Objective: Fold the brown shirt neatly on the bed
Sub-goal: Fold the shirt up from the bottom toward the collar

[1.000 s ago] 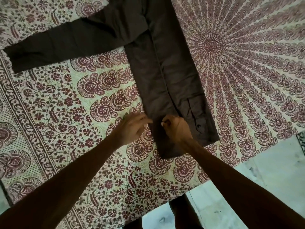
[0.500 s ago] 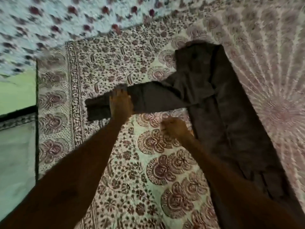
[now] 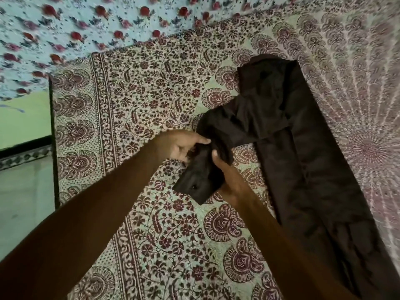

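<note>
The dark brown shirt [image 3: 303, 161], a long narrow folded strip of matte cloth, lies right of centre on the paisley-printed bedsheet [image 3: 140, 100]; left hand [image 3: 178, 146] and right hand [image 3: 233, 182] both clutch its bunched sleeve [image 3: 194, 182].

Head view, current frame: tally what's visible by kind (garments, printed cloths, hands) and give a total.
Garments: 1, the brown shirt
Printed cloths: 2, the maroon paisley bedspread and the rose-print sheet
Hands: 2, the left hand and the right hand, both gripping the sleeve
Total: 5
</note>
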